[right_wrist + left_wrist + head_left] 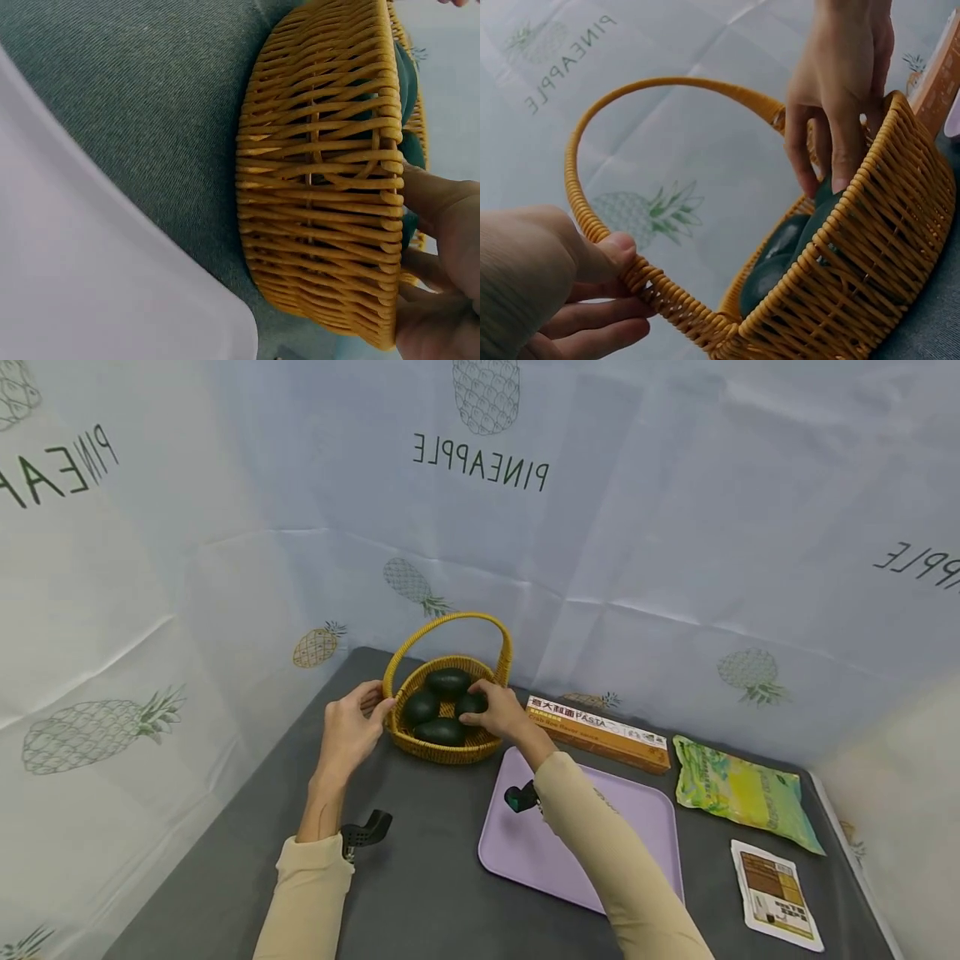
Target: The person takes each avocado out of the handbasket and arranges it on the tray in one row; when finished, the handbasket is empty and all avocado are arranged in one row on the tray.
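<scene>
A yellow wicker basket point(444, 752) stands at the back of the table, its tall handle point(450, 617) arching over several dark green avocados point(441, 732). At the basket's left side, my left hand point(351, 727) pinches the foot of the handle, thumb on one side and fingers on the other in the left wrist view. My right hand point(498, 710) reaches over the right rim and grips the rightmost avocado point(470, 704), fingers down inside the basket. In the right wrist view the wicker wall point(322, 172) hides most of that avocado.
A lilac tray point(504, 852) lies under my right forearm, just in front of the basket. To its right are a long pasta box point(600, 732), a green-yellow packet point(742, 789) and a small white-and-brown pouch point(777, 893). Pineapple-print curtain point(637, 527) walls the table's back and sides.
</scene>
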`<state>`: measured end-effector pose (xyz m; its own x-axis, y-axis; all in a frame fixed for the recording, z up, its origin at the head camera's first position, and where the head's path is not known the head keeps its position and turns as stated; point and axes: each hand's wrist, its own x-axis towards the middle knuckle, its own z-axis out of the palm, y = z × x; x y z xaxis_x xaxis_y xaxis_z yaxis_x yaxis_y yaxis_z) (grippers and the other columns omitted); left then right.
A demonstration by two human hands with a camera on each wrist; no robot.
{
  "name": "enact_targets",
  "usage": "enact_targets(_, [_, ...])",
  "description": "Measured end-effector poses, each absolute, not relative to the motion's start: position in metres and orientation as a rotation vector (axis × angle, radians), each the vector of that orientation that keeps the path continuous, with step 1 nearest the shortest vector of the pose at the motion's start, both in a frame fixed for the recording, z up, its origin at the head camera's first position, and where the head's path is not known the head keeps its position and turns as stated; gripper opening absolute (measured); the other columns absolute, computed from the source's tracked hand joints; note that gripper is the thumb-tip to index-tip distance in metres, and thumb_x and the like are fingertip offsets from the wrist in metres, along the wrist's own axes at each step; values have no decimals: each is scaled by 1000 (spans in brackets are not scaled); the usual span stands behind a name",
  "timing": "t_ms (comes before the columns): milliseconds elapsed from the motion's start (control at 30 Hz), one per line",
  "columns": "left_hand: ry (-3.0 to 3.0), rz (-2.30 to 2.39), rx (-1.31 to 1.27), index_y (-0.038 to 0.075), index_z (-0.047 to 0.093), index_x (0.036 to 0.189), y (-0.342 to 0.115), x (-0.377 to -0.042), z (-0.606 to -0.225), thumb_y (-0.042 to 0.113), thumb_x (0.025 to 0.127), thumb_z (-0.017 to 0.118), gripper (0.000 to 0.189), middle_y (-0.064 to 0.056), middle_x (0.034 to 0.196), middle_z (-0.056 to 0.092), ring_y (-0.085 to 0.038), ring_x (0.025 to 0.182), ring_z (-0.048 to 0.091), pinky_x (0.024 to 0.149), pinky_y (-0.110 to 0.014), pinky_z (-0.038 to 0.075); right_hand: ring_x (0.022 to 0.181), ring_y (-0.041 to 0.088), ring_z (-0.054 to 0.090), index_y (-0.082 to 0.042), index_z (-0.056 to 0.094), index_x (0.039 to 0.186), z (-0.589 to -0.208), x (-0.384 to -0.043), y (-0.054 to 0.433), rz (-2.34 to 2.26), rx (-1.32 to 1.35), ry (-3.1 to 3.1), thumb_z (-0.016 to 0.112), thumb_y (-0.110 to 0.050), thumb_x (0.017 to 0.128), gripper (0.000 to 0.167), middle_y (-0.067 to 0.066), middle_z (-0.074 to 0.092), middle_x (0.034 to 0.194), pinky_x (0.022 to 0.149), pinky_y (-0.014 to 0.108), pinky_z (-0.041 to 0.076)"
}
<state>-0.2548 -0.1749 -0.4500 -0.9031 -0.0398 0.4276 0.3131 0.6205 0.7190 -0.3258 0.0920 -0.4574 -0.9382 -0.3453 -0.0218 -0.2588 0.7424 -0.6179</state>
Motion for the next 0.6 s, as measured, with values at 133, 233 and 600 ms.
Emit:
enact_targets(133, [-2434,-1204,-217,-4,68,131,-176,-253,-451,15,100,73,37,-25,119,74,-40,107,74,92,-51,64,138,42,52,-9,57,148,-462,-326,90,-983,-451,2799,78,-26,97,58,22,57,148,109,53,52])
enact_targets(233, [-2426,-1212,-209,-4,69,130,-174,-252,-452,15,99,73,36,-25,120,74,-40,107,74,92,-51,63,124,35,63,-8,57,150,-465,-323,93,-982,-465,2815,78,-26,96,60,20,61,143,98,45,59])
enact_targets(600, [-2411,-1221,-214,-6,69,130,-173,-255,-451,12,99,74,36,-27,118,74,-42,106,74,90,-52,64,113,34,73,-11,64,144,-443,-297,125,-1184,-512,2875,84,-29,91,59,20,72,129,87,42,65])
